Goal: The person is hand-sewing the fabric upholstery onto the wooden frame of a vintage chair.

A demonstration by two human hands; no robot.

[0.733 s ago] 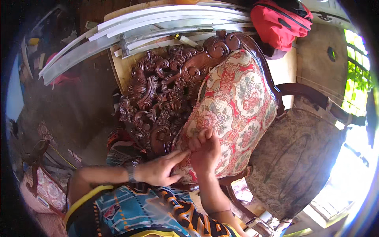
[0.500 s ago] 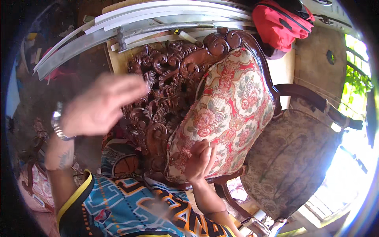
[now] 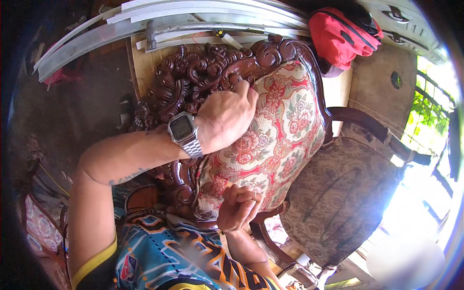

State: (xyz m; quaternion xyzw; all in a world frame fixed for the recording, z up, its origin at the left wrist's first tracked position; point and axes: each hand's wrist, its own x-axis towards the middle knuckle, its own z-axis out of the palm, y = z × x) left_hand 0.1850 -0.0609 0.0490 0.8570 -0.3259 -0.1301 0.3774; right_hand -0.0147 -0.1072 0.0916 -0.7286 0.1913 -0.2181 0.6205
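A carved dark wooden chair back point(image 3: 166, 94) lies before me, with a floral fabric panel point(image 3: 270, 140) in red, cream and green set into it. My left hand point(image 3: 226, 118), wearing a silver watch point(image 3: 183, 129), is closed at the panel's upper left edge, where fabric meets carving. Its fingertips press together there; whatever they grip is hidden. Over the lower part of the panel is my right hand point(image 3: 237, 210), fingers curled and thumb side up. A thin pale sliver seems to show at its fingertips, too small to name.
Behind the chair back lie a hammer point(image 3: 203, 29), a yellow-and-black capped tool point(image 3: 227, 38) and long white strips point(image 3: 145, 14). A red bag point(image 3: 338, 38) sits at the far right. A brown patterned padded chair part point(image 3: 338, 193) stands close on the right.
My left hand has swung right from over the carving and closed at the fabric's edge. My right hand has shifted slightly down and left, still curled. The view has shifted a little.
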